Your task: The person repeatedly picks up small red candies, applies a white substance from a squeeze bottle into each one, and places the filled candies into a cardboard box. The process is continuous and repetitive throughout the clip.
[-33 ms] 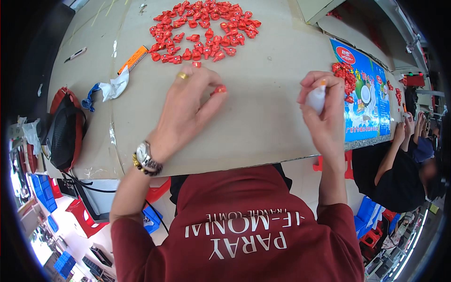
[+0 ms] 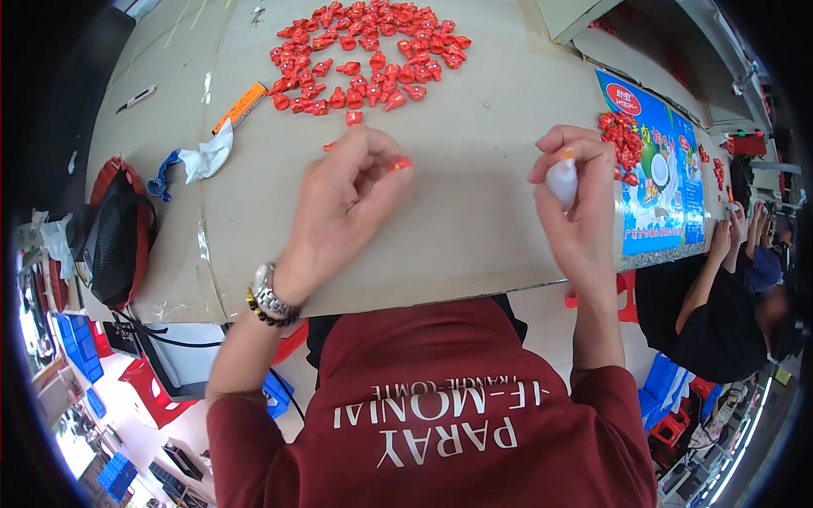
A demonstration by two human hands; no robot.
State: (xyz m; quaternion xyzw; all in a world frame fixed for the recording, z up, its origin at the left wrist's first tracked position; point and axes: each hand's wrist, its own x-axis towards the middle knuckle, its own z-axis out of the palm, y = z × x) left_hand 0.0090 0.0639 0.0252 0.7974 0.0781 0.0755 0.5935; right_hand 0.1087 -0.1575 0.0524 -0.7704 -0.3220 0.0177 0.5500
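The person leans over a beige counter (image 2: 474, 212) that fills the upper middle of the frame, both forearms coming up from the lower edge over a dark red shirt. The left hand (image 2: 343, 199), just left of centre, has a metal wristwatch (image 2: 267, 292) and a bead bracelet at the wrist, and its fingertips are pinched narrowly on a small red plastic piece (image 2: 400, 163) held just above the counter. The right hand (image 2: 576, 199), right of centre, is curled tight around a small white bottle (image 2: 561, 179) with an orange tip, held upright with the tip pointing up; most of the bottle is hidden by the fingers, so its shape is hard to judge. The two hands are apart, with bare counter between them. At the top centre lies a wide spread of red plastic pieces (image 2: 364, 55), all alike, and one stray piece sits just below the spread, near the left hand. A smaller heap of red pieces (image 2: 622, 144) rests on a blue printed sheet (image 2: 669, 195) at the right edge of the counter. Toward the upper left lie an orange utility knife (image 2: 241, 106), a crumpled white and blue rag (image 2: 199, 161) and a black and red bag (image 2: 114, 237). At the far right another person in dark clothes (image 2: 711, 313) sits beside the counter.
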